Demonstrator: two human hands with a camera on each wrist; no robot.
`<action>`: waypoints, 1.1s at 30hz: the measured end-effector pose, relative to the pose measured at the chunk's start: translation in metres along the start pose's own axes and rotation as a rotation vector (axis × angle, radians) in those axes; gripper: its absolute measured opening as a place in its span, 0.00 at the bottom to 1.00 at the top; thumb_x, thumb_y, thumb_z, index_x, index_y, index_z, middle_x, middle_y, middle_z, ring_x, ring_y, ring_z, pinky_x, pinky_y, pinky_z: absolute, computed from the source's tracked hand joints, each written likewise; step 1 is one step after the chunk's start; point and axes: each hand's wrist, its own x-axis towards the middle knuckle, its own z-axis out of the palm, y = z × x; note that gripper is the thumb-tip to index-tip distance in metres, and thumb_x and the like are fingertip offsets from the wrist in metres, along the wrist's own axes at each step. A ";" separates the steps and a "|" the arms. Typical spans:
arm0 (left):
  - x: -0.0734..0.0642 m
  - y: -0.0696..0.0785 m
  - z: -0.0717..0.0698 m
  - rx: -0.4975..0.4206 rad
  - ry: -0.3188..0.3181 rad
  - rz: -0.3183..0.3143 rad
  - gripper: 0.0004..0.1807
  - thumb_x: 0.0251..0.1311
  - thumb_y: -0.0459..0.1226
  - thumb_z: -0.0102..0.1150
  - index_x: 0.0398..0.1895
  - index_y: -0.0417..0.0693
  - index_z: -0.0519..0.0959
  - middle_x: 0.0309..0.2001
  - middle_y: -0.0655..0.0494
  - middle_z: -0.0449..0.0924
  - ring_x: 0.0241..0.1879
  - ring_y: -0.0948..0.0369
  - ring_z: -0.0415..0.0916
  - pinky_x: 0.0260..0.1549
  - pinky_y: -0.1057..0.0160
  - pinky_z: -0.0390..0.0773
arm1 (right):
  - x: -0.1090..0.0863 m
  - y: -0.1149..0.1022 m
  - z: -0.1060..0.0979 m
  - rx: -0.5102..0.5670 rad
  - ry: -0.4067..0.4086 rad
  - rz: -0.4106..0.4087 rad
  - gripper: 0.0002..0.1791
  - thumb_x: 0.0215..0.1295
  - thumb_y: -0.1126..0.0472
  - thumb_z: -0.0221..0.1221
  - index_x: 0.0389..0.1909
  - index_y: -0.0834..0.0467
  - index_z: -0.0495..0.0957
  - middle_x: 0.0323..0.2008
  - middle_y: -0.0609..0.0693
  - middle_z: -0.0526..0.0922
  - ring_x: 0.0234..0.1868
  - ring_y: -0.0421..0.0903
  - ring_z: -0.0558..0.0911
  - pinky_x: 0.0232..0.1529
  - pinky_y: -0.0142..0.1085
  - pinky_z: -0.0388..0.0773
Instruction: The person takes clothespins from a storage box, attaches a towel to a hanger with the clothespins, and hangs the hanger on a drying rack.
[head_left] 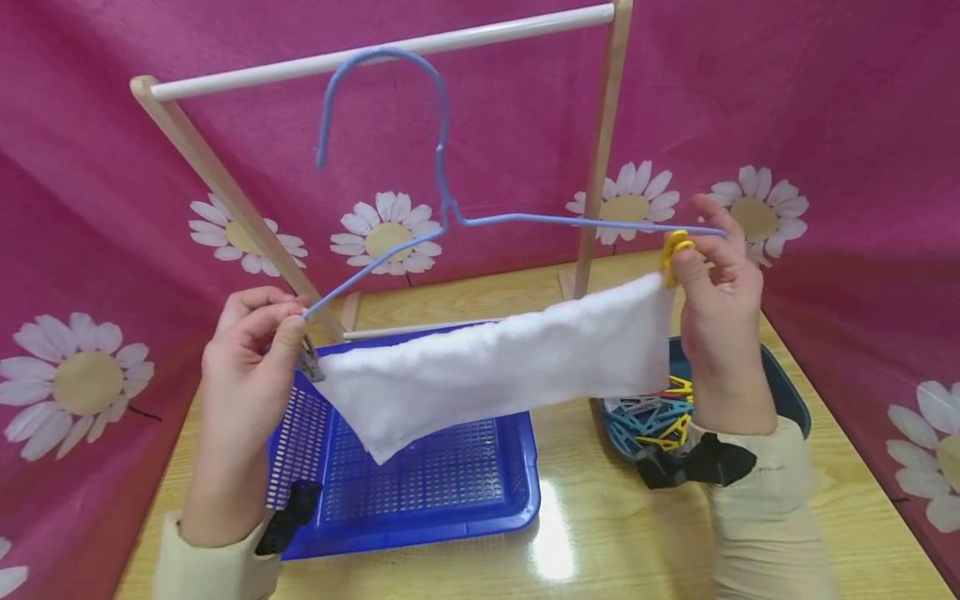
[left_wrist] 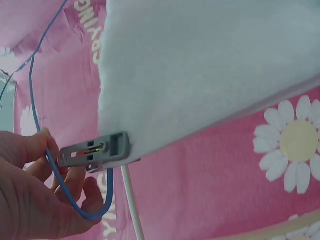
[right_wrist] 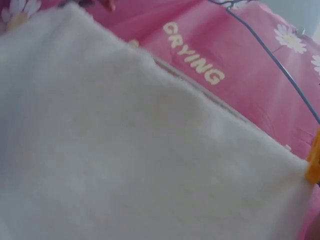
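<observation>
A blue wire hanger [head_left: 540, 219] is held up in the air by both hands, its hook at the top. A white cloth [head_left: 510, 358] hangs along its lower side. My left hand [head_left: 251, 358] pinches the hanger's left end between thumb and fingers. Close by, a grey clothespin [left_wrist: 95, 150] grips the cloth's left corner. My right hand [head_left: 723, 308] is at the hanger's right end, thumb and finger pinching a yellow clothespin [head_left: 673, 254] at the cloth's right corner. In the right wrist view the cloth fills most of the picture and the right hand is almost wholly out of sight.
Behind the hanger stands a wooden rack with a white rail [head_left: 480, 37]. Under the cloth sits a blue perforated basket [head_left: 427, 533]. To the right, a dark bin [head_left: 787, 392] holds several coloured clothespins [head_left: 648, 425]. Pink flowered fabric [head_left: 517, 108] surrounds the wooden table [head_left: 600, 542].
</observation>
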 end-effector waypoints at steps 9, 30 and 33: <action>0.002 0.005 0.006 0.036 0.043 0.055 0.06 0.54 0.22 0.52 0.31 0.23 0.77 0.36 0.68 0.67 0.40 0.66 0.69 0.37 0.76 0.70 | -0.002 0.005 -0.002 -0.160 0.004 0.211 0.09 0.58 0.69 0.56 0.36 0.60 0.83 0.58 0.54 0.63 0.62 0.46 0.52 0.59 0.41 0.57; 0.010 -0.009 -0.006 0.173 0.049 -0.008 0.07 0.56 0.27 0.53 0.32 0.27 0.78 0.37 0.74 0.64 0.41 0.70 0.65 0.38 0.75 0.67 | 0.004 0.012 -0.004 -1.041 -0.111 -0.568 0.12 0.52 0.63 0.62 0.38 0.63 0.81 0.35 0.59 0.81 0.39 0.56 0.75 0.59 0.45 0.50; 0.010 -0.010 -0.006 0.175 0.040 -0.008 0.07 0.56 0.27 0.54 0.32 0.28 0.78 0.37 0.72 0.65 0.42 0.70 0.65 0.38 0.75 0.67 | 0.006 0.010 -0.002 -1.071 -0.132 -0.639 0.13 0.55 0.58 0.61 0.37 0.63 0.81 0.32 0.59 0.82 0.36 0.57 0.76 0.55 0.45 0.57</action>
